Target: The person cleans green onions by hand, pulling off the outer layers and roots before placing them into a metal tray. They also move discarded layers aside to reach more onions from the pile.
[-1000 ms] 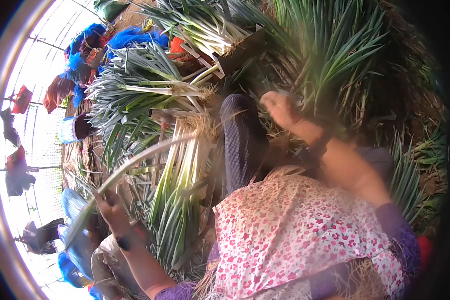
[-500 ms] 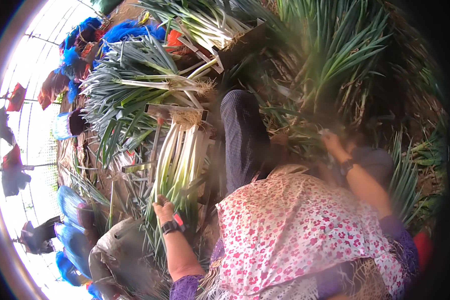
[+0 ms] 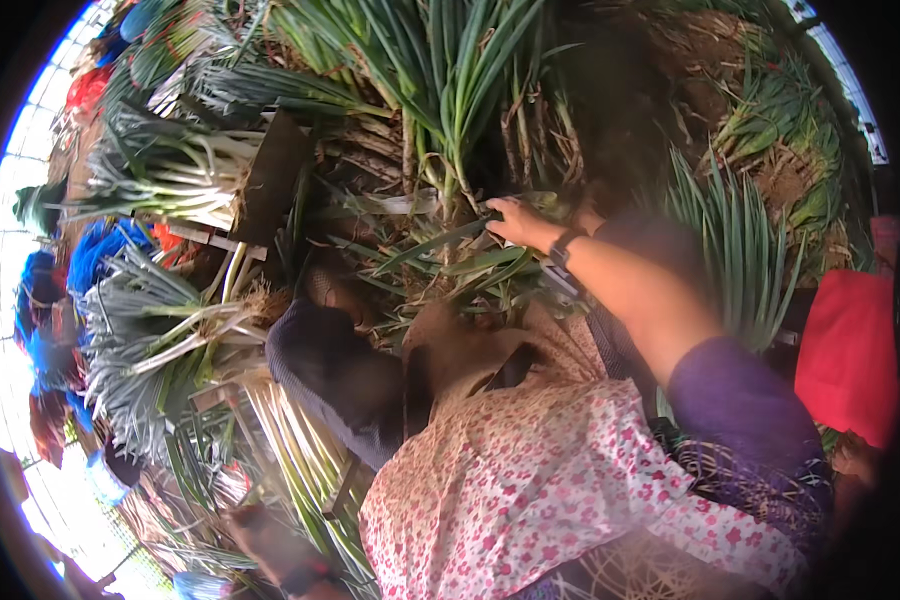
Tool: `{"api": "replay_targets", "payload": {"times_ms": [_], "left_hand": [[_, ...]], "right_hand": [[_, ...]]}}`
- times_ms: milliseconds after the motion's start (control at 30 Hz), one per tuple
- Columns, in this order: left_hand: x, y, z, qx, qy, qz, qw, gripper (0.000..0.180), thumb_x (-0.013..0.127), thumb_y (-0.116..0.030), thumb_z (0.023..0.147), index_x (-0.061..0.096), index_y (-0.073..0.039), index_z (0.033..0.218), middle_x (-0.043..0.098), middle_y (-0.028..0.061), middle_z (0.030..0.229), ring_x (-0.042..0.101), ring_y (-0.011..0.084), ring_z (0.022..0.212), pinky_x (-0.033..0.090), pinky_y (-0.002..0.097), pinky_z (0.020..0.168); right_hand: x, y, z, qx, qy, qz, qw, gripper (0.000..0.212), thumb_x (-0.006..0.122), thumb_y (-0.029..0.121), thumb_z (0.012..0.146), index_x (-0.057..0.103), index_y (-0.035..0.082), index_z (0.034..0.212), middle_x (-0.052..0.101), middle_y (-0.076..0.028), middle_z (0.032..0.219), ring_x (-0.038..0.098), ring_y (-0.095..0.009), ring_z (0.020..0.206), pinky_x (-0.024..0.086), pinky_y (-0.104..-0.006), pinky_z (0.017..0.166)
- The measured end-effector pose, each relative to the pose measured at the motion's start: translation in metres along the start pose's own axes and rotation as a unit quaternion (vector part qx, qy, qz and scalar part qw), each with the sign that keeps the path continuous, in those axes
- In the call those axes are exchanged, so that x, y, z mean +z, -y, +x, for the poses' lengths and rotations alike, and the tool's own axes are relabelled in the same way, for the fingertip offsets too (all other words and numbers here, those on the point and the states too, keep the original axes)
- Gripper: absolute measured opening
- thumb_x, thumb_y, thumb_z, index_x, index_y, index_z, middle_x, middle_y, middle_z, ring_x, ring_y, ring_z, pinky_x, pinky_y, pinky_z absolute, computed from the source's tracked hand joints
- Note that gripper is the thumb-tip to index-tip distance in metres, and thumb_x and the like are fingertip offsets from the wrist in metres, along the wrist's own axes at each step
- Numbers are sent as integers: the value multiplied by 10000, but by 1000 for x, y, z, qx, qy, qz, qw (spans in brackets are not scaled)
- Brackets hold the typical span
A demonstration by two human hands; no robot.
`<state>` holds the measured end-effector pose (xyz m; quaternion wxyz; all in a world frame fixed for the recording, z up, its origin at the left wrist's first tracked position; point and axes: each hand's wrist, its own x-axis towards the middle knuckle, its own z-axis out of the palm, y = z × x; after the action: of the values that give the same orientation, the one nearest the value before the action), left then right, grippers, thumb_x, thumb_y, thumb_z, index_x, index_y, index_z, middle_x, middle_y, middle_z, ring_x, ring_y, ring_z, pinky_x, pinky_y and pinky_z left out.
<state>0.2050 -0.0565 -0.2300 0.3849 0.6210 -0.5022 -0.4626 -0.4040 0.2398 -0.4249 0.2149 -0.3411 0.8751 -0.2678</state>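
My right hand [image 3: 520, 222] reaches to the base of an upright stand of green onions [image 3: 450, 100]. Its fingers point left with thumb and forefinger apart, the tips right beside one stalk's lower end; I see nothing held. At the lower left, my left hand [image 3: 260, 530] is blurred, so its fingers cannot be read. It is beside a bundle of trimmed, white-stemmed green onions [image 3: 300, 440] lying in a wooden rack. Loose leaves and peelings [image 3: 460, 260] lie on the ground between my legs, below my right hand.
More white-stemmed onions [image 3: 170, 170] lie against a dark board [image 3: 270, 180] at the upper left. Another bundle [image 3: 160, 340] rests below it. Blue netting [image 3: 105, 250] is piled at the far left. A red cloth-like thing [image 3: 850, 355] is at the right, near more upright onions [image 3: 735, 250].
The view has swung to the right and forward. My right hand has reached up to the standing onions. My left hand, earlier on the leaves of the racked bundle, is now blurred at the lower left.
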Motion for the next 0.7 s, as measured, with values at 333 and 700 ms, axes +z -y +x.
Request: {"api": "replay_targets", "payload": {"times_ms": [333,700], "left_hand": [[412,-172,10,-182,512,-401,738,127,490,-140,909,512,-39,983,559,42,819,512,149,710,433,288,762],[535,-101,1,-306,481,-338,749,134,509,-160,906,565,-64,980,600,32,873,578,157,772,494,318,709]], "right_hand": [[91,2,-56,74,411,-118,901,608,390,520,862,496,73,1260,480,-196,1280,477,-333,1165,332,-437,1001],[54,5,168,300,-88,90,946,501,682,408,711,591,36,1034,632,-194,980,613,-318,923,498,-371,742]]}}
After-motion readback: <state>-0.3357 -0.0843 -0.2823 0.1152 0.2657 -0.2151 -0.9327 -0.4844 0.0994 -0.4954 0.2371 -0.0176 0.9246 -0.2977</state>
